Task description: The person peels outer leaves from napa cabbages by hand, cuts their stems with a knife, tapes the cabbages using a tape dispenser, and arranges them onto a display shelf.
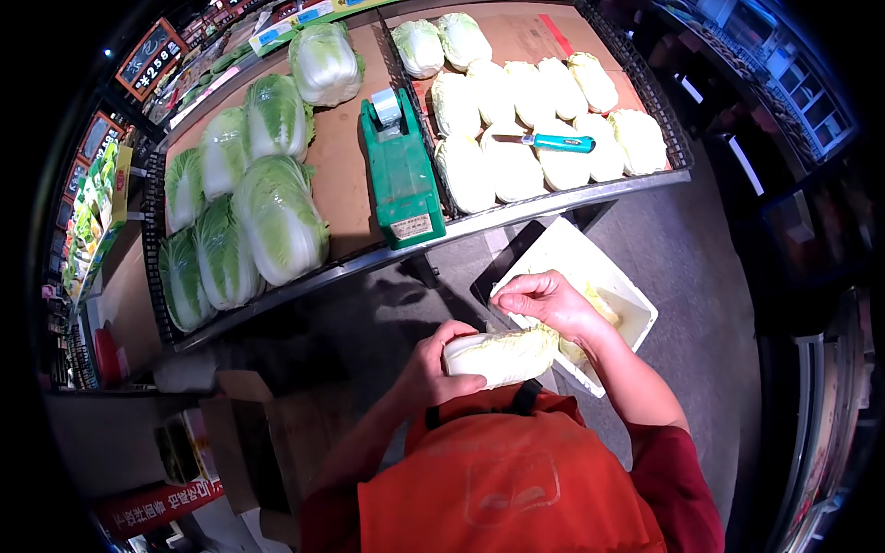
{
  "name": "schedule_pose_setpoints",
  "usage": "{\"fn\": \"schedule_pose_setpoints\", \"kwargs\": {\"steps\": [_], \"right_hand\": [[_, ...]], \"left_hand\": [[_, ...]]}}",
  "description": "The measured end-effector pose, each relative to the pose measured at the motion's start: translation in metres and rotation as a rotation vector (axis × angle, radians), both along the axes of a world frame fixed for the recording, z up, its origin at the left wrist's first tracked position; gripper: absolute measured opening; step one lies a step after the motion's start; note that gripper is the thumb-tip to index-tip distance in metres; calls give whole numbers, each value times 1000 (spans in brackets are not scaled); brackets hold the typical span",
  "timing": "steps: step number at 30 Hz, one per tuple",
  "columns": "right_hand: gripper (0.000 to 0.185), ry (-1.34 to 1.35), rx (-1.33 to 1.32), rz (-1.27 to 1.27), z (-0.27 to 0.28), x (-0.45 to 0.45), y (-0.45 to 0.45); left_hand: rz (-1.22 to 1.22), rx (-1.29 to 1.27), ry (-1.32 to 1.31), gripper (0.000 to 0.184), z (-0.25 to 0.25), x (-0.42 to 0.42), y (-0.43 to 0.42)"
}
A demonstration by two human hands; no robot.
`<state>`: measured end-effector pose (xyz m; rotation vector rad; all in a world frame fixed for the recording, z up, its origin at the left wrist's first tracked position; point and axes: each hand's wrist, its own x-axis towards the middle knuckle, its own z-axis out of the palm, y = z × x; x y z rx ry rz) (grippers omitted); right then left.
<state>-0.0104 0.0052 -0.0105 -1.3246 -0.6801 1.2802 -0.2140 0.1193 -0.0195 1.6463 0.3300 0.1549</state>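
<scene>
A pale napa cabbage (498,359) lies sideways in front of my orange apron. My left hand (441,367) is wrapped round its white base end. Just above the cabbage's leafy right end is my right hand (544,302), its thumb and fingers pinched together; whatever they hold is too small to make out. Beneath my right hand stands a white foam box (636,309) with some yellowish leaves (601,302) inside. A knife with a teal handle (564,143) rests on the cabbages in the right part of the display.
The display stand's metal edge (572,195) runs in front of me. A green tape dispenser (401,170) sits between larger green cabbages (279,217) on the left and several pale ones (464,170) on the right. An open cardboard box (244,433) is at lower left.
</scene>
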Motion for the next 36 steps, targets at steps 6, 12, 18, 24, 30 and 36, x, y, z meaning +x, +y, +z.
{"fn": "schedule_pose_setpoints", "kwargs": {"steps": [6,12,18,24,30,36], "right_hand": [[14,-506,175,44,15,-12,-1],[44,-1398,157,149,45,-26,5],[39,-1536,291,138,59,-42,7],[49,-515,202,-200,24,-43,17],[71,73,254,-373,11,-23,60],[76,-211,242,-546,14,82,65]], "left_hand": [[50,-160,-23,47,-11,16,26],[144,-515,-53,42,-28,29,38],[223,-906,-92,48,-20,41,51],[187,-1013,-245,65,4,50,59],[-68,-445,-339,65,-1,60,55],[16,-215,-78,71,-6,62,71]]}}
